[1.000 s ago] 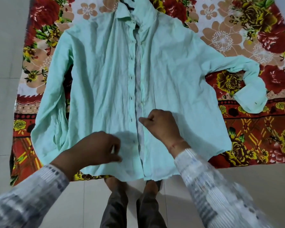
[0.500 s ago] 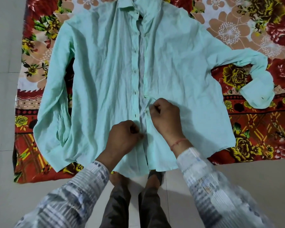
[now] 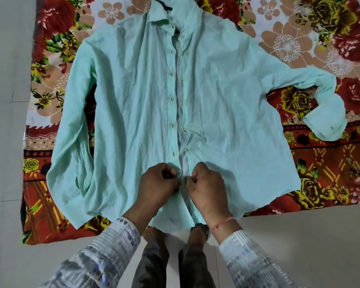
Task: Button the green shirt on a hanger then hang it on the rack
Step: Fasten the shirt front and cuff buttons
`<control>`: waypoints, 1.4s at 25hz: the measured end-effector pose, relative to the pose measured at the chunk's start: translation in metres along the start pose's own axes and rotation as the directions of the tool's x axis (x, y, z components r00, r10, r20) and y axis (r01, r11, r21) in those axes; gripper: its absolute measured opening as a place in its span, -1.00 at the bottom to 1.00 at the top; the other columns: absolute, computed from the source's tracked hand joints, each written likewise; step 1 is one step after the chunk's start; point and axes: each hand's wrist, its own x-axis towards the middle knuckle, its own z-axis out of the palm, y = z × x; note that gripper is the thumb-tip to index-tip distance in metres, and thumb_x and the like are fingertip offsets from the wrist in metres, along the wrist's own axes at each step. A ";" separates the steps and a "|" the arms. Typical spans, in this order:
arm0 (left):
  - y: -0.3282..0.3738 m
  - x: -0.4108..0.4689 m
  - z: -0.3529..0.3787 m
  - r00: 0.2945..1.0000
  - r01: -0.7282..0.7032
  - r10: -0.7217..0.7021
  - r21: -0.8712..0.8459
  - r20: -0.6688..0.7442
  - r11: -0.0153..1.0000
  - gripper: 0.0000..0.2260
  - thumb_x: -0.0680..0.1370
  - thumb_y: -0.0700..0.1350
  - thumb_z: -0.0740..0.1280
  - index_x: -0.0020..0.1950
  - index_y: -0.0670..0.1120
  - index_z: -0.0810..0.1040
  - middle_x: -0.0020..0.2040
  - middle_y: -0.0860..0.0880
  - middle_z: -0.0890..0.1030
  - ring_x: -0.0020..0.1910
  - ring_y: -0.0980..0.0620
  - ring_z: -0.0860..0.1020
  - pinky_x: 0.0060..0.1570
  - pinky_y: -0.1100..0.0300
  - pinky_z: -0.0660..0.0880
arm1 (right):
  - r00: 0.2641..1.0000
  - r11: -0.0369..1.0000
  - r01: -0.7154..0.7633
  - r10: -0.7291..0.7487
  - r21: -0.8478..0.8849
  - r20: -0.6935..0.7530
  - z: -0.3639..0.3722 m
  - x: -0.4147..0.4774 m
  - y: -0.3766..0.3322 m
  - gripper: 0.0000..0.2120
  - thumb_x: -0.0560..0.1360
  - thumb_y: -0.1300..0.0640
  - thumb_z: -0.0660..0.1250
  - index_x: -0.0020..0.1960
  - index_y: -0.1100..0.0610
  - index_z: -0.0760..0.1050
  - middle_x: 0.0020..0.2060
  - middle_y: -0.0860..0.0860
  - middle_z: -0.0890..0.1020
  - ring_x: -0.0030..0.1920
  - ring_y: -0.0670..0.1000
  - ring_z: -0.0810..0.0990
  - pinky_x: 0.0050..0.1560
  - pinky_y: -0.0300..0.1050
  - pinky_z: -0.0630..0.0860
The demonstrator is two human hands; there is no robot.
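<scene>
1. The left hand (image 3: 158, 185) has its fingers (image 3: 172, 173) curled, and they pinch the edge of the buttonhole strip (image 3: 172, 113) low on the front. The right hand (image 3: 206, 183) is curled in the same way and pinches the opposite edge, the one that carries the buttons. The two hands are just beside each other, almost touching.
2. Whether a button is already between the fingertips, I cannot tell; the knuckles hide that place.
3. Just above the right hand one small pale button (image 3: 187, 150) shows on the edge. Above it the front looks not yet closed, because a pale inner band is visible between the two edges.
4. The green shirt (image 3: 123, 96) lies flat and front up on a floral blanket (image 3: 289, 42) on the floor (image 3: 6, 59). Its collar is far from the person and its hem is near the feet.
5. To do this step well, I think the hands should first bring each button level with its own hole, so the hem ends match. Then they can tilt the button, push it through edge first, and pull the strip flat before going up to the next one.
6. A dark piece (image 3: 164, 6) shows at the collar; if it is the hanger, I cannot say. The rack is not in view.
</scene>
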 end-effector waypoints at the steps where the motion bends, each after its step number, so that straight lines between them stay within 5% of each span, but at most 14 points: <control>1: -0.002 0.000 0.000 1.000 -0.010 0.010 0.019 -0.007 1.000 -0.84 0.36 -0.26 0.50 -0.19 -0.01 0.65 -0.27 0.04 0.72 -0.17 -0.09 0.73 -0.05 -0.15 0.71 | 1.000 1.000 -0.004 0.004 -0.006 -0.022 0.001 0.000 0.000 -0.81 0.50 0.10 0.40 -0.21 0.12 0.43 -0.35 0.07 0.59 -0.28 0.17 0.61 -0.27 0.05 0.54; 9: 0.004 -0.004 0.005 0.999 0.028 -0.029 -0.012 -0.032 1.000 -0.83 0.38 -0.26 0.45 -0.27 0.02 0.65 -0.32 0.00 0.71 -0.25 -0.11 0.73 -0.13 -0.17 0.70 | 0.999 0.981 0.035 -0.037 -0.189 -0.006 -0.002 0.005 -0.007 -0.81 0.51 0.02 0.41 -0.19 0.10 0.51 -0.23 0.09 0.65 -0.16 0.19 0.67 -0.21 0.00 0.51; 13: 0.010 -0.008 0.010 0.996 -0.036 0.040 0.046 -0.079 0.998 -0.84 0.41 -0.25 0.38 -0.24 0.02 0.59 -0.30 0.04 0.66 -0.22 -0.09 0.67 -0.16 -0.05 0.63 | 1.000 0.996 -0.031 0.031 -0.082 -0.001 -0.010 0.014 -0.005 -0.73 0.50 0.07 0.37 -0.31 0.06 0.36 -0.38 0.04 0.55 -0.28 0.14 0.58 -0.26 -0.09 0.33; 15: 0.011 -0.013 0.013 0.985 -0.112 0.127 0.129 -0.116 0.985 -0.84 0.43 -0.26 0.38 -0.21 0.01 0.57 -0.29 0.05 0.64 -0.24 0.00 0.61 -0.21 0.09 0.54 | 0.999 0.999 -0.034 0.034 0.010 -0.009 -0.010 0.012 -0.004 -0.75 0.49 0.12 0.37 -0.34 0.08 0.42 -0.43 -0.04 0.52 -0.34 0.05 0.54 -0.29 -0.07 0.40; 18: 0.009 -0.013 0.015 0.995 0.006 -0.024 -0.184 -0.100 0.983 -0.84 0.47 -0.34 0.40 -0.14 -0.07 0.60 -0.25 -0.01 0.66 -0.26 -0.02 0.61 -0.19 0.02 0.60 | 0.988 0.925 -0.135 0.101 0.354 0.113 -0.009 0.003 -0.008 -0.84 0.50 0.16 0.39 -0.26 0.07 0.62 -0.36 -0.05 0.67 -0.27 -0.04 0.67 -0.15 -0.08 0.62; 21: -0.001 -0.009 0.012 0.988 0.136 -0.155 -0.415 -0.013 0.900 -0.81 0.51 -0.45 0.39 -0.08 -0.17 0.60 -0.21 -0.11 0.65 -0.20 -0.09 0.62 -0.15 0.04 0.63 | 0.937 0.699 -0.347 0.232 0.626 0.260 -0.010 -0.004 -0.007 -0.86 0.51 0.23 0.41 -0.19 0.09 0.69 -0.32 0.05 0.73 -0.29 0.03 0.71 -0.19 -0.03 0.67; 30: -0.019 -0.017 0.012 0.996 0.081 -0.084 -0.540 0.019 0.838 -0.59 0.52 -0.50 0.41 -0.29 0.00 0.64 -0.18 -0.10 0.65 -0.12 -0.08 0.64 0.03 0.01 0.61 | 0.990 0.897 -0.141 0.130 0.418 0.055 -0.014 -0.015 -0.009 -0.88 0.43 0.25 0.48 -0.16 0.07 0.75 -0.30 -0.16 0.74 -0.20 -0.22 0.71 -0.13 -0.35 0.61; 35: -0.027 -0.021 0.013 0.999 0.040 -0.048 -0.538 -0.001 0.842 -0.62 0.53 -0.46 0.43 -0.29 0.02 0.65 -0.16 -0.11 0.68 -0.11 -0.10 0.65 0.09 -0.05 0.60 | 0.965 0.799 -0.262 0.202 0.541 0.170 -0.011 -0.015 -0.007 -0.87 0.44 0.24 0.46 -0.18 0.06 0.75 -0.35 -0.04 0.74 -0.29 -0.06 0.73 -0.13 -0.08 0.71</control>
